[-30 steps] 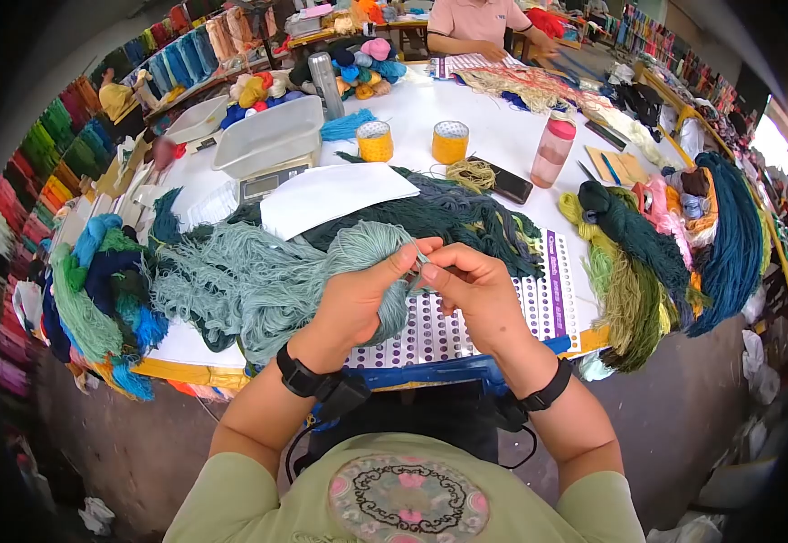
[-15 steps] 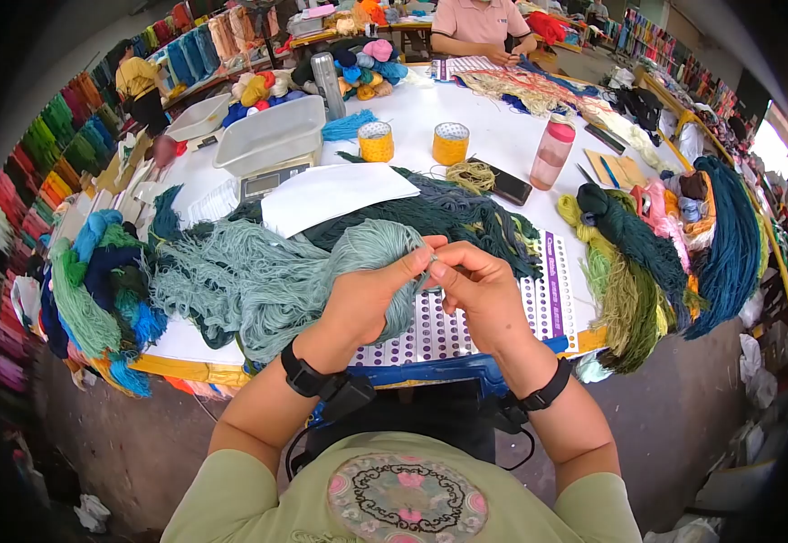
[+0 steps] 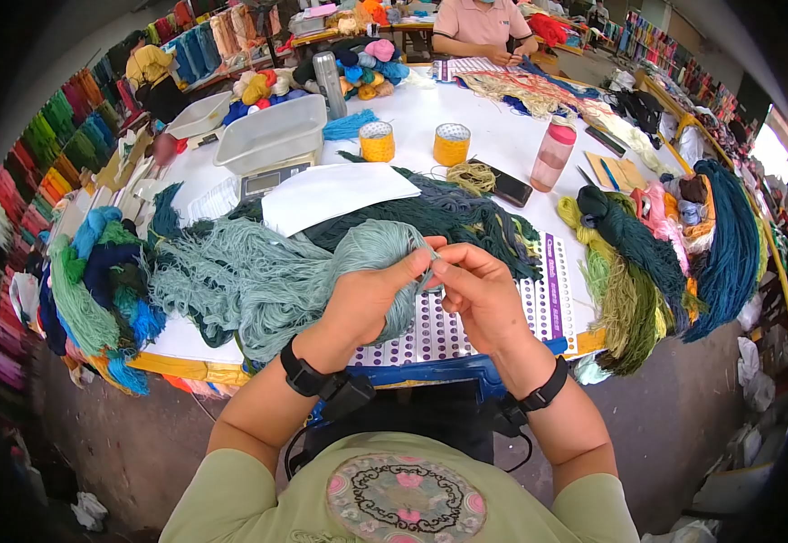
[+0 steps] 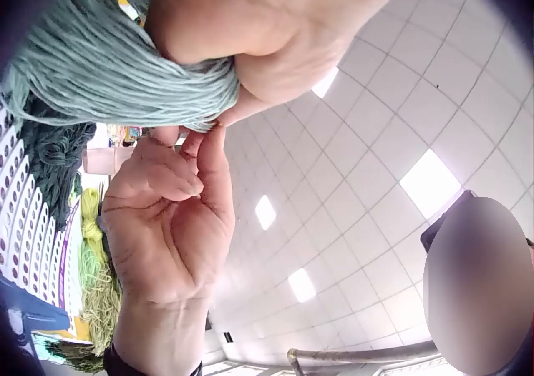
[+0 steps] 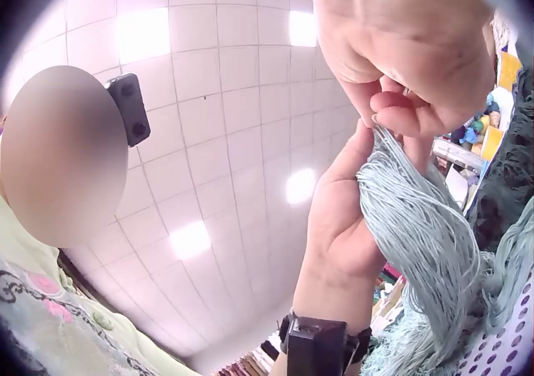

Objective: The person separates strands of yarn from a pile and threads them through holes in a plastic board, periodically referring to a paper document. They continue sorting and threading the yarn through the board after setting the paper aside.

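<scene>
A pale grey-green thread skein (image 3: 371, 249) is bunched in my left hand (image 3: 367, 299), the thumb lying across its gathered end. My right hand (image 3: 486, 294) meets the left thumb at that end, its thumb and index finger pinching strands there. In the right wrist view the skein (image 5: 421, 226) fans down from the pinched end. The left wrist view shows its strands (image 4: 108, 72) wrapped over by the left hand, with the right hand (image 4: 175, 218) just below. A looser heap of the same thread (image 3: 240, 281) spreads to the left on the table.
Dark green skeins (image 3: 475, 222) and white paper (image 3: 340, 195) lie behind my hands, a punched card (image 3: 552, 281) under them. Farther back are a clear tub (image 3: 272, 136), tape rolls (image 3: 451, 145), a phone (image 3: 510, 187) and a pink-lidded bottle (image 3: 553, 154). A person (image 3: 484, 27) sits opposite.
My fingertips have drawn closer together at the skein's end, and the skein has shifted slightly right. The seated person's hands have come together; someone in yellow at the back left has moved right.
</scene>
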Available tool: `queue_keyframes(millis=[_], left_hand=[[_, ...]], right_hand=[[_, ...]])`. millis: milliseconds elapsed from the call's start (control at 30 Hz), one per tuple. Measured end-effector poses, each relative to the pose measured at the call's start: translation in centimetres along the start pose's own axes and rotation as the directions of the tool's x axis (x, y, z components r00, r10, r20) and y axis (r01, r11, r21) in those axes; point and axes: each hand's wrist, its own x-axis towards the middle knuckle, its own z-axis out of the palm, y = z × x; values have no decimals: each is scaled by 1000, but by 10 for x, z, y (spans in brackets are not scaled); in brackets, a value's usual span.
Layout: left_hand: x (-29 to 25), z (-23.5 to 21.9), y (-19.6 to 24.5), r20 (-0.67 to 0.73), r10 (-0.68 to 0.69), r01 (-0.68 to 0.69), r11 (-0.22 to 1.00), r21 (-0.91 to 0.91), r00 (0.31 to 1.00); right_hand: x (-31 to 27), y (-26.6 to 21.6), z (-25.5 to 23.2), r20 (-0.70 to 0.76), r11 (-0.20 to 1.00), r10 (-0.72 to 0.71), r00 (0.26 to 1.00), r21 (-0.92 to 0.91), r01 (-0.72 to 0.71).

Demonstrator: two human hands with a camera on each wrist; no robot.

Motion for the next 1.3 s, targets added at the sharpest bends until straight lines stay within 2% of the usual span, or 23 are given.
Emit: queue_keyframes(millis=[200, 300, 367, 433, 500, 533, 567, 600, 633, 667, 700, 733, 767, 800, 833, 867, 933, 1000, 1133, 1200, 1233, 1267, 1300], left_hand=[[1, -4, -1, 33, 6, -7, 999, 41, 999], [3, -6, -2, 49, -69, 70, 997, -16, 996], [5, -9, -6, 132, -50, 75, 979, -189, 990], [9, -16, -12, 130, 4, 19, 984, -176, 992], [11, -18, -13, 136, 53, -30, 986, -166, 989], [13, -18, -11, 193, 118, -120, 993, -3, 974], [16, -18, -9, 261, 171, -216, 964, 152, 950], [20, -18, -3, 269, 167, -211, 967, 145, 949], [25, -18, 5, 313, 185, -359, 599, 716, 932], [31, -21, 12, 357, 175, -352, -62, 934, 918], [40, -29, 10, 307, 131, -299, -76, 951, 943], [46, -36, 17, 305, 134, -299, -67, 952, 943], [52, -44, 25, 189, -171, -133, 297, 946, 967], [54, -52, 32, 171, -477, 144, 555, 819, 862], [56, -61, 29, 230, -469, 130, 618, 775, 853], [61, -78, 14, 186, -435, 192, 689, 699, 881], [64, -97, 4, 142, -441, 246, 708, 662, 886], [47, -96, 11, 146, -398, 226, 744, 628, 906], [23, -100, 29, 82, -304, 216, 819, 532, 949], [18, -108, 42, -127, -58, 122, 804, 582, 990], [24, -122, 39, -150, 75, 32, 795, 605, 986], [32, -134, 34, -152, 81, 28, 797, 603, 985], [40, -144, 29, -28, 287, -145, 564, 813, 958]], right_hand=[[0, 0, 1, -8, 1000, -7, 1000, -11, 7], [2, 1, -2, 0, 999, 3, 1000, -43, -3], [4, 6, -5, 2, 996, 16, 1000, -84, -16], [6, 12, -6, -1, 942, -99, 995, -324, 93], [5, 17, -2, 44, 938, -164, 986, -301, 169], [4, 21, 0, 89, 929, -230, 969, -275, 246], [6, 27, 0, 235, 981, -74, 969, -155, 113], [-1, 26, 8, 282, 998, 56, 958, -5, -57], [-2, 28, 10, 296, 994, 106, 949, -44, -97], [-1, 28, 11, 309, 987, 159, 938, -85, -139], [3, 30, 3, 303, 985, 165, 939, -92, -144], [11, 30, -8, 204, 984, 166, 965, -102, -148], [17, 28, -19, 107, 982, 164, 981, -112, -152], [20, 18, -25, 55, 989, 144, 988, -37, -143], [25, 9, -41, -23, 985, 164, 986, -51, -165], [34, 9, -58, -100, 989, 126, 987, -64, -133], [46, 14, -89, -232, 975, 174, 957, -94, -200], [47, 25, -117, -318, 901, 280, 906, -239, -363], [30, 36, -116, -310, 856, 165, 936, -427, -292], [25, 35, -113, -229, 884, 96, 969, -429, -189], [25, 31, -111, -264, 840, 109, 958, -491, -231], [23, 29, -107, -261, 837, 107, 959, -496, -229], [15, 21, -91, -383, 731, 8, 924, -629, -267]])
